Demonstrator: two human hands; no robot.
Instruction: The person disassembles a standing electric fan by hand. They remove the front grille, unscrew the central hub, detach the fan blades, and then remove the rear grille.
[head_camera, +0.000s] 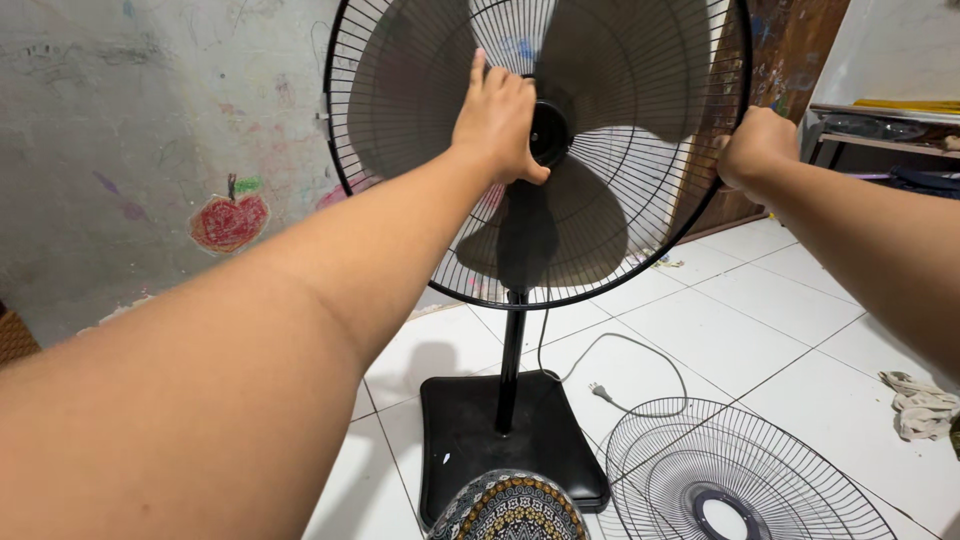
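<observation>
A black standing fan faces me with its front cover off, grey translucent blades (630, 70) bare in front of the rear wire grille (600, 270). My left hand (497, 120) lies across the blades beside the black hub cap (550, 132), thumb under the hub. My right hand (755, 148) is closed on the grille's right rim. The fan's pole (512, 360) rises from a square black base (470, 440).
The detached front grille (740, 470) lies flat on the white tiles at the lower right. The unplugged cord (640, 385) loops beside the base. A crumpled rag (920, 405) is at the right edge. A scribbled wall stands behind; shelves (880, 130) are at the far right.
</observation>
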